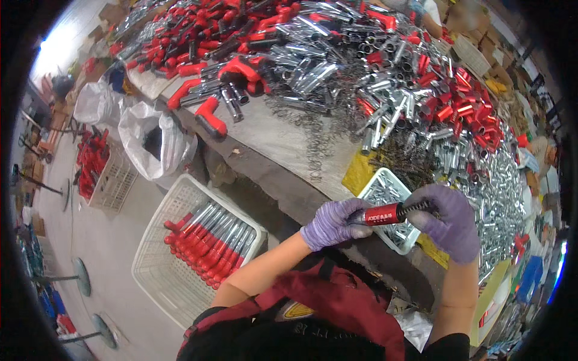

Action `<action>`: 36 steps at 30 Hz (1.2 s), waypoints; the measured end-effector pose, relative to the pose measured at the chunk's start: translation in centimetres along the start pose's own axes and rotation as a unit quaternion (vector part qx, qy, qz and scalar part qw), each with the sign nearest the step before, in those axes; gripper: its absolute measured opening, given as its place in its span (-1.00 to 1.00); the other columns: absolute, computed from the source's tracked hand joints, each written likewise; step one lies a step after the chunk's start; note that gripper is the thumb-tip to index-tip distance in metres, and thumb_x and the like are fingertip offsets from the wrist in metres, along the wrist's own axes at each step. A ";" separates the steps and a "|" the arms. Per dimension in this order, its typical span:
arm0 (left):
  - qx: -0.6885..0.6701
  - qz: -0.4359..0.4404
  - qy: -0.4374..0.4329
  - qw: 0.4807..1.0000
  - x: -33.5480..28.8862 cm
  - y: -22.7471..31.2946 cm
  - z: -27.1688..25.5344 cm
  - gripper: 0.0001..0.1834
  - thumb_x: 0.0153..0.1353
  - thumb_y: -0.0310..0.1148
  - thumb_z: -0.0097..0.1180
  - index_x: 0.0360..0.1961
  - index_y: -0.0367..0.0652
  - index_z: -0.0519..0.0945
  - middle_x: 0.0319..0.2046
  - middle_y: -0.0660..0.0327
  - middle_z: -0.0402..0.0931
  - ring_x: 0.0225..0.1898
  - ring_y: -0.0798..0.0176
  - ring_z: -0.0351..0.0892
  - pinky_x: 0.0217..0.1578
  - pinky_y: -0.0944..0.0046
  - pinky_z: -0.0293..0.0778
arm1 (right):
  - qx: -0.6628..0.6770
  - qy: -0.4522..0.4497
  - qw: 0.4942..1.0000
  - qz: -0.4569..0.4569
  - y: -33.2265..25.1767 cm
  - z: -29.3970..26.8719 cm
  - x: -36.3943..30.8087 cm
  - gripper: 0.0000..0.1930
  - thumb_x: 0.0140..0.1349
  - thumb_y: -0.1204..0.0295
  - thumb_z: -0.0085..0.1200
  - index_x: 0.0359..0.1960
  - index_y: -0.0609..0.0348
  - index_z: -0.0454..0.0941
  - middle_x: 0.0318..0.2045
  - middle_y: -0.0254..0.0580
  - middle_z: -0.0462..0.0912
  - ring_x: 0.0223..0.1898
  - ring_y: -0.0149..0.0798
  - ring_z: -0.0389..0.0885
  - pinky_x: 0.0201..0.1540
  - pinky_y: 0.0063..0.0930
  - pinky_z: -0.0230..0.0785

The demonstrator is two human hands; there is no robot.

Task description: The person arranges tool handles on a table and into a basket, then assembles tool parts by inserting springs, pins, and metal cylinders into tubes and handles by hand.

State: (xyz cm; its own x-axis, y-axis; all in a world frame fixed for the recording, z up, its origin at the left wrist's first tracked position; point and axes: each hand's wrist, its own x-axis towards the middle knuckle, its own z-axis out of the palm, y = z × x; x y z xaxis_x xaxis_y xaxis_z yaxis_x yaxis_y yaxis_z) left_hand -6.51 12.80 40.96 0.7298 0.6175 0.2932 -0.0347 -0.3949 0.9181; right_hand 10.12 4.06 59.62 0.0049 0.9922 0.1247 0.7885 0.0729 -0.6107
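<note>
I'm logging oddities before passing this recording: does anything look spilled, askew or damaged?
Mildly: dark springs lie strewn across the pale sheet, trailing toward its near edge. Beside the heaped metal tubes they look spilled, though that may be ordinary here. No clear damage shows.

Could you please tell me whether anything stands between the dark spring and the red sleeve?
Nothing visible does: the dark spring, held by the right hand, appears to reach the end of the red sleeve in the left hand.
</note>
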 end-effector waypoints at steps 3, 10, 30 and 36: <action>-0.080 -0.002 0.004 0.997 0.2 -0.3 -0.3 -0.46 -0.16 -0.20 0.38 -0.11 -0.07 0.47 -0.41 0.17 0.54 -0.37 0.19 0.59 -0.34 0.28 0.47 | 0.024 0.031 0.999 -0.008 -0.7 0.5 0.3 -0.74 -0.01 0.26 0.19 -0.38 0.17 0.54 -0.51 -0.18 0.56 -0.48 -0.23 0.55 -0.41 -0.43 0.37; -0.061 0.009 0.019 0.998 -0.2 -0.6 -0.6 -0.43 -0.12 -0.12 0.35 -0.08 -0.06 0.45 -0.41 0.12 0.54 -0.35 0.11 0.59 -0.34 0.22 0.46 | -0.135 -0.036 0.990 0.036 -2.4 -0.2 3.2 -0.72 -0.08 0.23 0.23 -0.46 0.19 0.53 -0.57 -0.15 0.52 -0.53 -0.18 0.52 -0.43 -0.41 0.35; -0.157 -0.184 0.363 0.900 -14.2 -2.2 -11.1 -0.60 -0.01 -0.44 0.21 -0.12 -0.12 0.40 -0.40 0.33 0.44 -0.42 0.38 0.47 -0.35 0.34 0.44 | -0.192 -0.133 0.956 -0.177 -7.7 25.2 27.9 -0.51 0.14 0.03 -0.06 -0.12 0.22 0.45 -0.17 0.04 0.55 -0.09 -0.02 0.52 -0.06 -0.21 0.34; -0.176 -0.263 0.375 0.871 -14.5 -1.1 -12.0 -0.65 -0.01 -0.47 0.22 -0.19 -0.12 0.39 -0.46 0.38 0.39 -0.44 0.45 0.42 -0.38 0.39 0.40 | -0.101 -0.073 0.988 -0.091 -6.6 28.4 29.3 -0.39 0.06 0.05 0.00 0.02 0.30 0.33 -0.20 0.05 0.56 -0.10 -0.07 0.54 -0.04 -0.30 0.35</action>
State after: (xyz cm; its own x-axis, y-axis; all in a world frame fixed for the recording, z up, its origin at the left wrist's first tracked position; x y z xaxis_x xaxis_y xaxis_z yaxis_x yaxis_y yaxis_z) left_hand -25.25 12.39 38.88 0.0603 0.9729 -0.2232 -0.1340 0.2294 0.9641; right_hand -12.41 35.53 45.10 -0.2248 0.9698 0.0950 0.8747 0.2438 -0.4190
